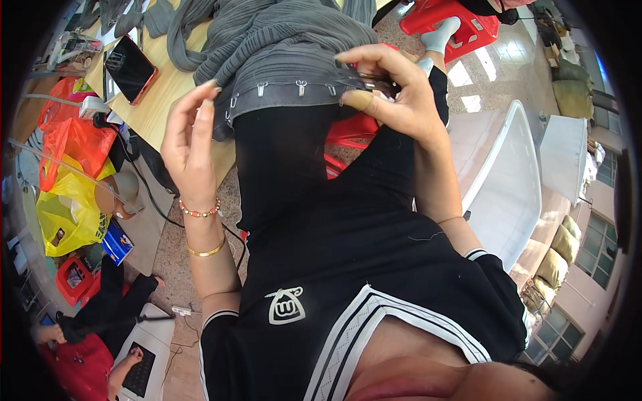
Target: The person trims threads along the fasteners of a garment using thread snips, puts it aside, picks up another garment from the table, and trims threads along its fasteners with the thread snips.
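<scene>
A grey ribbed knit garment [281, 67] drapes from the table over my lap, its smooth hem band nearest me. Several small metal hooks [301, 87] are fixed in a row along that band. My left hand [190, 137] is raised beside the band's left end, fingers bent, with a small gap between thumb and fingertips and nothing visible in it. At the band's right end, my right hand [401, 93] is curled, its thumb with a yellowish covering at the hem. Something small, dark and shiny shows inside its fingers; its kind is unclear.
On the wooden table [150, 120] lies a phone [130, 70]. Red and yellow plastic bags [70, 207] and a black cable stand at left. Red stools [461, 27] are ahead, a white plastic bin [505, 187] at right. Another person [83, 361] sits at lower left.
</scene>
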Demonstrator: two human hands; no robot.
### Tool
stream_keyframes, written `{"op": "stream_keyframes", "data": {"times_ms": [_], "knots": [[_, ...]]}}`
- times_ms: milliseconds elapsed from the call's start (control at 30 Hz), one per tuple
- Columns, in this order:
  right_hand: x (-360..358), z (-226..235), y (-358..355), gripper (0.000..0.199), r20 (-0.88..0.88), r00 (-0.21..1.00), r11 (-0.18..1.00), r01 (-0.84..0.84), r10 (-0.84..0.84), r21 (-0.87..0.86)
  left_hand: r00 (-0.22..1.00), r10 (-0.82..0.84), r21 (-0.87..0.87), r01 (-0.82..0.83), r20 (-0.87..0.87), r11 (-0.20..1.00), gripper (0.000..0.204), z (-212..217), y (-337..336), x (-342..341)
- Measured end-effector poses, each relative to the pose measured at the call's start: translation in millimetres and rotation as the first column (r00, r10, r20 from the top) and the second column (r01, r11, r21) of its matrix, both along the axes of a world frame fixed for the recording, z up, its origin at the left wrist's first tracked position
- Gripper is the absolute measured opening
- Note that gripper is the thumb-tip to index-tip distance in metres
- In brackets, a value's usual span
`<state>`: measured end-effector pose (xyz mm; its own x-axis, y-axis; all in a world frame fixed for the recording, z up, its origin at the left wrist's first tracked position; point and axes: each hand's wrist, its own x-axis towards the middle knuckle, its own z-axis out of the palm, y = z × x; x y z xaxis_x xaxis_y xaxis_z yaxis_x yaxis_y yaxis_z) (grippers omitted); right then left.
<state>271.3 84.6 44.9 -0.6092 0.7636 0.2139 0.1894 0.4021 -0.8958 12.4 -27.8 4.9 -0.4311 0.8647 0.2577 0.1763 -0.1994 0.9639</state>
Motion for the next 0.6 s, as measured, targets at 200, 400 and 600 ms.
{"op": "stream_keyframes", "data": {"times_ms": [200, 400, 600], "knots": [[-20.6, 2.5, 0.9, 0.037, -0.006, 0.999, 0.971, -0.034, 0.036, 0.238, 0.983, -0.123, -0.143, 0.142, 0.133, 0.98, 0.019, 17.0, 23.3, 8.2], [-26.3, 6.6, -0.6, 0.031, 0.081, 0.997, 0.948, -0.015, -0.011, 0.317, 0.983, -0.055, -0.107, 0.037, -0.175, 0.994, 0.018, 18.3, 26.6, 20.3], [-30.2, 5.9, 3.0, 0.035, 0.041, 0.999, 0.937, -0.014, 0.0, 0.349, 0.948, 0.115, 0.089, -0.093, -0.296, 0.992, 0.007, 16.7, 23.8, 36.3]]}}
